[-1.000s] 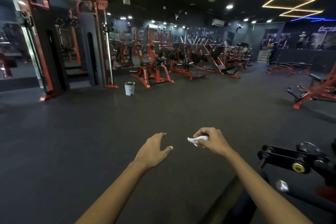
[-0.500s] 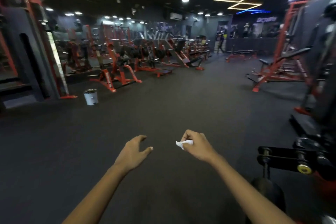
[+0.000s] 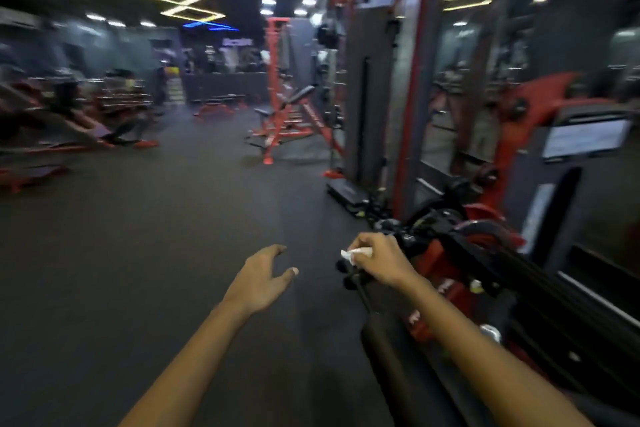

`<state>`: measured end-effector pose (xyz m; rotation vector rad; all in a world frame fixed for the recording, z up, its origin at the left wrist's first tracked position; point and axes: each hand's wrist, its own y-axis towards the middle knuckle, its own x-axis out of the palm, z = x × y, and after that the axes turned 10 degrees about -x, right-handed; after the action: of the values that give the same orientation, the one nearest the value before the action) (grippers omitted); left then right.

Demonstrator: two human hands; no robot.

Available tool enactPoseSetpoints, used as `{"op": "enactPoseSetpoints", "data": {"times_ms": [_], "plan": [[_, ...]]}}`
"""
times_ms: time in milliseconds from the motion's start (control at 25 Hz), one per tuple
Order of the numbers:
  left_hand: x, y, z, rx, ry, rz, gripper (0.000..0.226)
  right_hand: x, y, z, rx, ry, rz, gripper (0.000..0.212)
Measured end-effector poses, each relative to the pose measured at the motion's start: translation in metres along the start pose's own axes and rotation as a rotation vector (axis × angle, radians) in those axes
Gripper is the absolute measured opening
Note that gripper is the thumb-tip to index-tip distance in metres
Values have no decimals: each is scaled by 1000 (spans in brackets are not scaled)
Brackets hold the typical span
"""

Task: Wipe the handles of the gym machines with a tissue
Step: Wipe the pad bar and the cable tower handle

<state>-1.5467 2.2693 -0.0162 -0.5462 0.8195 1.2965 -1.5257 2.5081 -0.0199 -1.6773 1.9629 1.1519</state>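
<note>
My right hand [image 3: 381, 258] is closed around a small white tissue [image 3: 349, 254], whose end sticks out to the left of my fingers. It hovers over the black end of a red and black gym machine [image 3: 460, 246] at the lower right; a black bar [image 3: 363, 295] runs down below my wrist. Whether the hand touches the machine is not clear in the blur. My left hand [image 3: 263, 281] is held out over the dark floor, fingers apart and holding nothing.
A tall red and grey cable machine [image 3: 408, 87] stands along the right side. A red bench rack [image 3: 287, 118] sits further ahead. More red machines [image 3: 69, 128] line the left. Dark floor [image 3: 156, 236] spreads between them.
The view has swung to the right, so the white bucket is out of sight and the right-hand machines fill the frame. My right hand with the tissue is now over the machine's black end.
</note>
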Motion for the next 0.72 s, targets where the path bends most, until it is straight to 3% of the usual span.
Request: {"op": "enactPoseSetpoints", "data": {"times_ms": [160, 320, 720], "plan": [[60, 64, 48, 225, -29, -235, 56, -51, -11, 54, 222, -123, 195, 3], [118, 117, 97, 390, -64, -347, 55, -96, -21, 105, 369, -245, 338, 8], [251, 209, 179, 712, 20, -618, 52, -116, -72, 203, 733, -412, 385, 19]]}}
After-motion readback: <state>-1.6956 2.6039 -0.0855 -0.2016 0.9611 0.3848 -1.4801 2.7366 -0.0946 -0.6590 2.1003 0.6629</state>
